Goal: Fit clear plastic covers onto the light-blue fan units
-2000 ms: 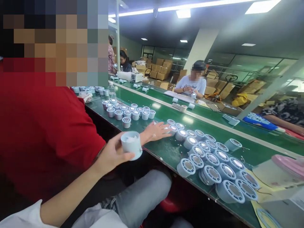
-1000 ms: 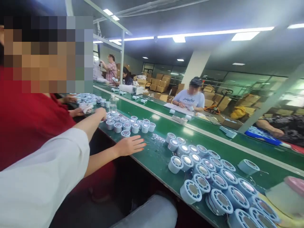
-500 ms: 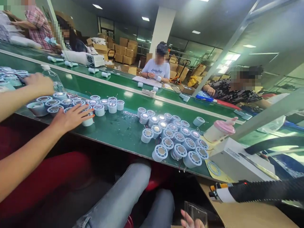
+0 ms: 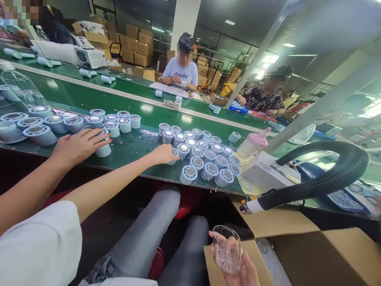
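Observation:
My left hand (image 4: 162,154) reaches across the table edge, its fingers closed around a light-blue cylindrical housing (image 4: 172,160) at the left side of a cluster. Fingers partly hide that piece. Many similar housings (image 4: 210,170) stand close together there, with slotted rims and silvery discs on top; thin wires hang from some. Low in the view, my right hand (image 4: 242,264) grips a clear tumbler (image 4: 228,250) with a ribbed base, held tilted above an open carton (image 4: 297,254).
A co-worker's hand (image 4: 83,145) rests among more housings on the left. At right stand a pink-lidded cup (image 4: 253,145), a white box (image 4: 268,174) and a black corrugated hose (image 4: 312,194). A clear bottle (image 4: 22,87) stands far left. Other people sit across the green conveyor (image 4: 119,99).
The view has swung right and down. My left hand now grips a housing in the cluster. More of my right hand and the tumbler shows, and the open carton has come into view.

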`<state>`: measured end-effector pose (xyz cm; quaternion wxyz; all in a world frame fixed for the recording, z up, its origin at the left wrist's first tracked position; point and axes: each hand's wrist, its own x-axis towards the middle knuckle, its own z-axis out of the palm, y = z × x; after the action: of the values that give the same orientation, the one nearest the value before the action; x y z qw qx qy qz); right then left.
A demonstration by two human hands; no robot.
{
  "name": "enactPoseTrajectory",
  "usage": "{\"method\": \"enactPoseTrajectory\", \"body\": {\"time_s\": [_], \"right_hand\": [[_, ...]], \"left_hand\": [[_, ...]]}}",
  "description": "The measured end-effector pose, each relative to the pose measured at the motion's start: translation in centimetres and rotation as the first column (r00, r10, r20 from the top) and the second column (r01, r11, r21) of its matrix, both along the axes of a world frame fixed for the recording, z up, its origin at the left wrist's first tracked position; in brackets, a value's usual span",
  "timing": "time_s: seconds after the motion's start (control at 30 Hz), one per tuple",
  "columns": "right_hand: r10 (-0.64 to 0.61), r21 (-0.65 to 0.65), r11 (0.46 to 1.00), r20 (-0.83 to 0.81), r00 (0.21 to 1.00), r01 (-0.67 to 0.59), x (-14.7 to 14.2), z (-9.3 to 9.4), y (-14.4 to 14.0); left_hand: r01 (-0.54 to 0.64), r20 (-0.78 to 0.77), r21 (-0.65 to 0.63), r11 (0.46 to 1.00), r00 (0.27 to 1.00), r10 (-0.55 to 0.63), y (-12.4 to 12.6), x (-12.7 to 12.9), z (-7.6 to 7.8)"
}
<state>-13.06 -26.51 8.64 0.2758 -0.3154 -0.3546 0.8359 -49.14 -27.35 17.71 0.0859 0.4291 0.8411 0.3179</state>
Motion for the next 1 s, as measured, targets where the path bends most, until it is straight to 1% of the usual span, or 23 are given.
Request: {"method": "enactPoseTrajectory", "body": {"time_s": [0.07, 0.1, 0.13, 0.17, 0.2, 0.23, 0.27, 0.3, 0.33, 0.37, 0.4, 0.43, 0.47, 0.5, 0.53, 0.57, 0.6, 0.63, 0.7, 0.77, 0.83, 0.93, 1.0], "right_hand": [[0.027, 0.097, 0.995, 0.067, 0.997, -0.033, 0.3, 0.0, -0.3], [0.044, 0.180, 0.982, 0.107, 0.993, -0.063, 0.1, 0.1, -0.5], [0.066, 0.291, 0.950, 0.157, 0.985, -0.110, -0.2, 0.3, -0.8], [0.091, 0.427, 0.886, 0.222, 0.971, -0.181, -0.6, 0.7, -1.2], [0.106, 0.571, 0.777, 0.296, 0.949, -0.265, -1.3, 1.2, -1.6], [0.103, 0.700, 0.624, 0.369, 0.924, -0.349, -2.0, 1.8, -2.0], [0.081, 0.792, 0.438, 0.436, 0.896, -0.425, -2.8, 2.5, -2.3], [0.035, 0.847, 0.248, 0.477, 0.878, -0.470, -3.7, 3.3, -2.6], [-0.019, 0.865, 0.078, 0.498, 0.867, -0.495, -4.6, 3.9, -2.7], [-0.076, 0.857, -0.063, 0.506, 0.859, -0.511, -5.4, 4.4, -2.8], [-0.129, 0.833, -0.172, 0.509, 0.851, -0.525, -6.2, 4.8, -2.8], [-0.177, 0.798, -0.249, 0.520, 0.836, -0.549, -6.7, 5.0, -2.8], [-0.219, 0.761, -0.290, 0.538, 0.814, -0.580, -7.1, 5.1, -2.7], [-0.245, 0.730, -0.302, 0.562, 0.790, -0.613, -7.4, 5.1, -2.6], [-0.250, 0.711, -0.287, 0.591, 0.767, -0.642, -7.4, 5.0, -2.5], [-0.232, 0.705, -0.251, 0.621, 0.749, -0.663, -7.3, 4.9, -2.4], [-0.188, 0.711, -0.196, 0.649, 0.737, -0.676, -7.1, 4.9, -2.3], [-0.125, 0.725, -0.124, 0.667, 0.735, -0.678, -6.9, 4.8, -2.2], [0.021, 0.748, 0.054, 0.661, 0.750, -0.661, -6.4, 4.9, -2.2], [0.118, 0.747, 0.232, 0.614, 0.780, -0.623, -6.1, 5.2, -2.2], [0.140, 0.731, 0.378, 0.561, 0.816, -0.568, -6.0, 5.5, -2.2], [0.114, 0.688, 0.543, 0.508, 0.854, -0.482, -6.0, 5.6, -2.1], [0.104, 0.646, 0.628, 0.485, 0.868, -0.435, -6.0, 5.5, -2.0]], "left_hand": [[-0.010, 0.077, 0.003, 1.000, 0.997, 0.009, -2.3, 0.0, -0.2], [-0.012, 0.116, -0.005, 1.000, 0.993, 0.013, -3.7, 0.2, -0.5], [-0.014, 0.172, -0.003, 1.000, 0.985, 0.014, -5.1, 0.8, -0.8], [-0.008, 0.257, 0.000, 1.000, 0.966, 0.008, -6.6, 1.7, -1.2], [0.011, 0.379, 0.003, 1.000, 0.925, -0.012, -8.1, 2.9, -1.6], [0.047, 0.540, 0.013, 0.999, 0.840, -0.047, -9.4, 4.2, -2.1], [0.098, 0.695, 0.024, 0.995, 0.714, -0.088, -10.5, 5.6, -2.5], [0.162, 0.823, 0.041, 0.986, 0.555, -0.125, -11.4, 6.9, -2.8], [0.232, 0.905, 0.058, 0.971, 0.399, -0.150, -12.0, 8.1, -3.1], [0.306, 0.945, 0.071, 0.949, 0.285, -0.163, -12.4, 9.1, -3.2], [0.374, 0.962, 0.078, 0.924, 0.215, -0.169, -12.6, 9.8, -3.3], [0.438, 0.966, 0.075, 0.896, 0.192, -0.174, -12.7, 10.3, -3.3], [0.501, 0.958, 0.061, 0.864, 0.214, -0.192, -12.6, 10.7, -3.2], [0.553, 0.932, 0.044, 0.832, 0.278, -0.234, -12.5, 10.9, -3.1], [0.590, 0.880, 0.028, 0.807, 0.368, -0.300, -12.3, 11.0, -3.0], [0.609, 0.801, 0.017, 0.793, 0.467, -0.376, -12.2, 11.1, -3.0], [0.610, 0.703, 0.016, 0.792, 0.556, -0.443, -12.2, 11.2, -2.9], [0.596, 0.605, 0.030, 0.802, 0.628, -0.489, -12.2, 11.3, -2.9], [0.540, 0.486, 0.068, 0.839, 0.717, -0.500, -12.4, 11.6, -3.2], [0.481, 0.462, 0.097, 0.871, 0.754, -0.467, -12.6, 12.0, -3.8], [0.454, 0.437, 0.134, 0.881, 0.771, -0.464, -12.7, 12.2, -4.7], [0.505, 0.362, 0.180, 0.844, 0.763, -0.535, -12.7, 12.3, -5.9], [0.564, 0.346, 0.199, 0.801, 0.725, -0.596, -12.7, 12.2, -6.4]]}}
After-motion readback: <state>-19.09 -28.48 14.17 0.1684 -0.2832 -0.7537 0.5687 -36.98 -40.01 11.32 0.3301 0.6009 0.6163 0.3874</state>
